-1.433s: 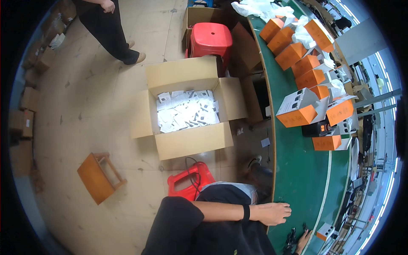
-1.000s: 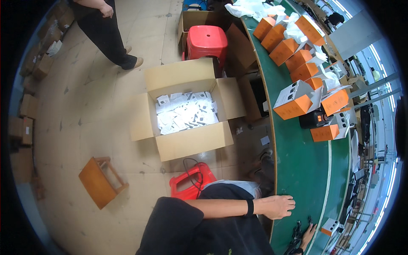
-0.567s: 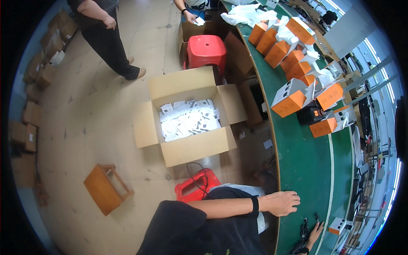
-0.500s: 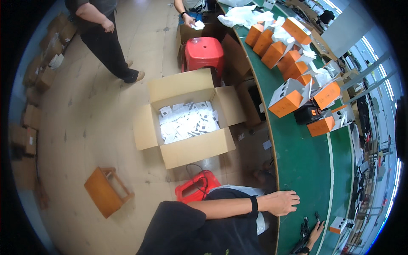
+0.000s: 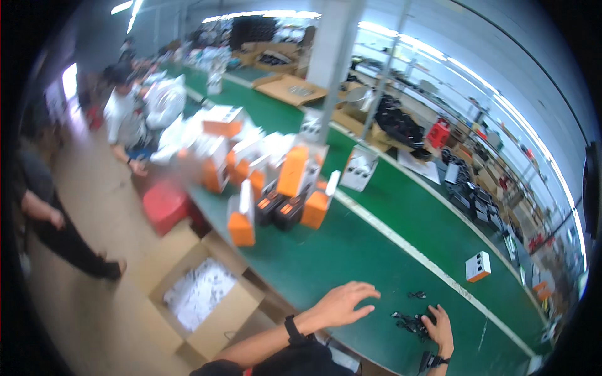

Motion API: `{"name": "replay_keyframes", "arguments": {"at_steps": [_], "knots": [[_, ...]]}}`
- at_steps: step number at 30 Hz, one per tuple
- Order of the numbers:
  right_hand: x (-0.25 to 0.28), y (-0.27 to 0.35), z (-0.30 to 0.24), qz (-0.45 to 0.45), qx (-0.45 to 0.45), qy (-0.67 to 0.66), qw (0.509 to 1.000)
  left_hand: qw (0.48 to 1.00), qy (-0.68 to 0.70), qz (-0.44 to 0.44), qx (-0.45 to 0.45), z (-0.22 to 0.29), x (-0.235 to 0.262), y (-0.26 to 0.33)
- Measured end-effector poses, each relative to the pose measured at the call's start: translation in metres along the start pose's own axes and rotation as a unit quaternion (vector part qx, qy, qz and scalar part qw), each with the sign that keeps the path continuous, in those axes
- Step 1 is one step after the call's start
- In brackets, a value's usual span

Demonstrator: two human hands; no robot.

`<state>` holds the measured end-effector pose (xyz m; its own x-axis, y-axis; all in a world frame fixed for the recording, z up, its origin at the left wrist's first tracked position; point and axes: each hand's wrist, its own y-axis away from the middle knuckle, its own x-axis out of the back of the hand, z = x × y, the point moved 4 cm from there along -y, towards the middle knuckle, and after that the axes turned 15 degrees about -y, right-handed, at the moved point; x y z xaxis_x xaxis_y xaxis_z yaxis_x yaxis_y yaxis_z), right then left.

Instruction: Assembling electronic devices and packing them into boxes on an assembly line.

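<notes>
1. Left hand [image 5: 345, 304]: wide, thumb parted from fingers, palm down above or on the near edge of the green table [image 5: 382, 269]; contact cannot be told. Nothing seen in it. Dark wristband [image 5: 293, 330] at the wrist.
2. Right hand [image 5: 441, 329]: fingers loosely bent, thumb side against the black cables [image 5: 409, 323]. Cannot tell whether any cable is gripped.
3. Black cables: tangled heap on the table, between the two hands, nearer the right. A small black piece [image 5: 417, 294] lies apart, just beyond the heap.
4. Carton [image 5: 241, 307] on the floor, left of the table, flaps spread; white papers [image 5: 199, 293] with dark marks inside.
5. White-and-orange box [image 5: 478, 267] alone, past the pale strip [image 5: 401, 241], right of the hands.
6. Group of orange-and-white boxes [image 5: 241, 229] farther along the table, several with flaps up. Two black devices [image 5: 288, 213] stand side by side among them.
7. Red stool [image 5: 164, 203] beside the table, blurred.
8. Person in dark trousers [image 5: 69, 232] at far left, partly cut off.
9. White plastic bags [image 5: 169, 109] beyond the boxes; co-worker in a pale shirt [image 5: 119, 113] next to them.
</notes>
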<state>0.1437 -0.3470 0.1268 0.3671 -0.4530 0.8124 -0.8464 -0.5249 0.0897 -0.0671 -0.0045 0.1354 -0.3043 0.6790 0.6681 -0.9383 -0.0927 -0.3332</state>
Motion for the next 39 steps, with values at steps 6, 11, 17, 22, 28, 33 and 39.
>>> {"name": "replay_keyframes", "arguments": {"at_steps": [6, 11, 17, 22, 28, 33, 39], "knots": [[-0.005, 0.037, -0.004, 0.118, 0.039, -0.039, 0.991, 0.944, -0.121, 0.297, 0.077, -0.13, 0.027, -0.216], [-0.001, 0.037, 0.009, 0.247, -0.009, -0.136, 0.959, 0.867, -0.176, 0.417, 0.209, -0.324, 0.059, -0.303], [0.003, 0.06, 0.04, 0.291, -0.131, -0.049, 0.946, 0.956, 0.011, 0.261, 0.131, -0.36, 0.059, -0.369], [-0.005, 0.041, 0.052, 0.279, -0.083, -0.086, 0.953, 0.911, -0.253, 0.301, 0.128, -0.306, 0.065, -0.354], [0.034, 0.07, 0.014, 0.426, -0.062, -0.164, 0.888, 0.995, -0.055, 0.061, 0.062, -0.089, -0.016, -0.239], [0.006, 0.056, -0.065, 0.316, -0.01, -0.47, 0.824, 0.982, 0.109, -0.014, 0.155, -0.062, -0.023, -0.122], [-0.043, -0.009, -0.168, 0.09, 0.125, -0.597, 0.787, 0.98, 0.128, 0.084, 0.124, -0.044, -0.035, -0.101]]}}
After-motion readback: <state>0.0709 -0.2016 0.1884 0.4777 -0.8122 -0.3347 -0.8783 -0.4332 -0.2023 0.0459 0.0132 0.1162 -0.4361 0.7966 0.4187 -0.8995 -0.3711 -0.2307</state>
